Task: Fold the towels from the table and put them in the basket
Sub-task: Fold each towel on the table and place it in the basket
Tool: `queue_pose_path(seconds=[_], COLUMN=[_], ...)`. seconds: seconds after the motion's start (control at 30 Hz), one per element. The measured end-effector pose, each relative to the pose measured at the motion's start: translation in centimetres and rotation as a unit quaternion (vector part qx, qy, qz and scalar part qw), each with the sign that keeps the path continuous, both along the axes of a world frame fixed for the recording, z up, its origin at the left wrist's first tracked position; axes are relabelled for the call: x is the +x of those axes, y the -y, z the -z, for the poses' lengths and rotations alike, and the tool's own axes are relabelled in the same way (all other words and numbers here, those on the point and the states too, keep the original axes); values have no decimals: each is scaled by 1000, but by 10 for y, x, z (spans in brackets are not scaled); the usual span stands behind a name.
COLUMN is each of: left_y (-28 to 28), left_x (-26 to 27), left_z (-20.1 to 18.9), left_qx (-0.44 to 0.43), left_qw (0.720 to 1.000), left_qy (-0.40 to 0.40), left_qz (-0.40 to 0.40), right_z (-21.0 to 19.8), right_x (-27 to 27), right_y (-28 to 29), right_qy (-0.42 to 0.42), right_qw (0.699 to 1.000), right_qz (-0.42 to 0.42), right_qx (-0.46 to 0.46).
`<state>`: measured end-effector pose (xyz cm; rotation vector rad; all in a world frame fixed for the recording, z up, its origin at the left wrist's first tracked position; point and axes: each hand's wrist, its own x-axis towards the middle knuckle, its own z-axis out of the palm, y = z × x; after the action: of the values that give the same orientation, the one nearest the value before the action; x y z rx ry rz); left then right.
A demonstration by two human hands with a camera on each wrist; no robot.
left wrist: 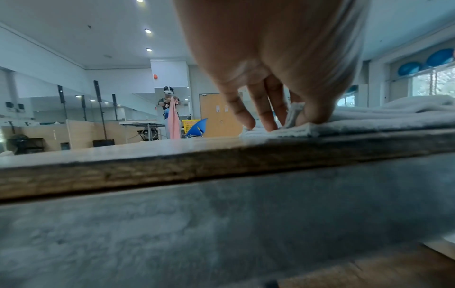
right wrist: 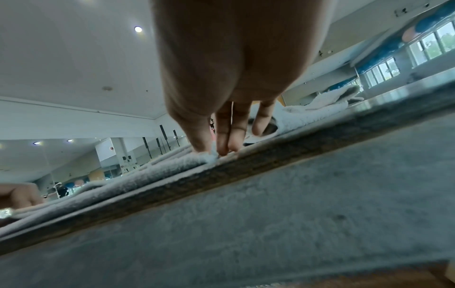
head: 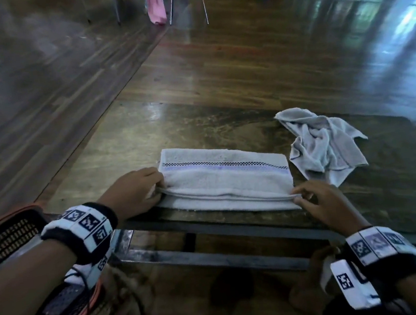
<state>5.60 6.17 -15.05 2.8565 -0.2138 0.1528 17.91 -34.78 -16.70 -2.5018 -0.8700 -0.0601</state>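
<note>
A white towel with a chequered stripe (head: pixel 226 181) lies folded in layers at the near edge of the wooden table (head: pixel 198 122). My left hand (head: pixel 160 185) pinches its near left corner; in the left wrist view the thumb and fingers (left wrist: pixel 263 115) nip the layered edge of the towel (left wrist: pixel 369 122). My right hand (head: pixel 299 197) pinches the near right corner, its fingers (right wrist: pixel 222 140) down on the towel's (right wrist: pixel 147 175) edge. A second, crumpled white towel (head: pixel 321 145) lies on the table to the right. The dark mesh basket (head: pixel 5 240) stands at my left, partly hidden by my forearm.
The table's metal frame (head: pixel 210 236) runs below the near edge. Beyond the table are wooden floor, chair legs (head: pixel 186 5) and a hanging pink cloth (head: pixel 156 3). In the left wrist view a person (left wrist: pixel 169 111) far off holds a pink cloth.
</note>
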Motion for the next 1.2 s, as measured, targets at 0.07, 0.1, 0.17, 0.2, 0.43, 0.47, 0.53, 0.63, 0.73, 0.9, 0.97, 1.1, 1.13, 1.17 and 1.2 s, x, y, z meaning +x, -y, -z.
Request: queue_pose_path(seconds=[0.07,0.1,0.17,0.2,0.43,0.47,0.53,0.63,0.73,0.9,0.97,1.1,1.13,1.17,1.2], left_y=[-3,-6,-11,-13,-10,-9,-8,-8,-9,-8,-8,-9,-11,-12,-13], left_x=[5,6,6,5,-26,-29,-30,-29,-29,-31,-32,-32,-32,-32,-33], left_z=[-4,-7,-16,-20,2,3,1,-5,-2,1,-2,3,5,5,4], left_qx=[6,4,-7,-16,53,54,45,23,41,59,47,55,52,56,67], left_qw=[1000,998,992,987,995,996,995,992,992,993,993,995,996,996,995], left_qy=[27,55,128,162,69,63,88,123,113,87,100,54,44,32,27], left_qz=[-4,-1,9,16,39,35,29,27,29,44,44,55,56,59,70], right_z=[-7,-12,-23,-29,-6,-3,-2,-5,-8,-8,-11,-8,-7,-6,-6], right_x=[3,3,6,6,-24,-24,-24,-23,-23,-23,-22,-24,-24,-25,-26], right_y=[-8,-10,-7,-4,-10,-9,-7,-4,-5,-5,-3,-2,-2,-2,-1], right_qy=[30,63,144,179,169,156,159,198,176,146,152,112,87,68,57], right_qw=[999,998,990,983,980,982,983,975,979,982,982,985,987,987,987], right_qz=[-6,-12,4,22,5,8,17,37,42,4,8,-14,-17,-18,-20], right_qx=[-24,-27,2,26,-108,-103,-85,-89,-92,-121,-110,-128,-138,-144,-148])
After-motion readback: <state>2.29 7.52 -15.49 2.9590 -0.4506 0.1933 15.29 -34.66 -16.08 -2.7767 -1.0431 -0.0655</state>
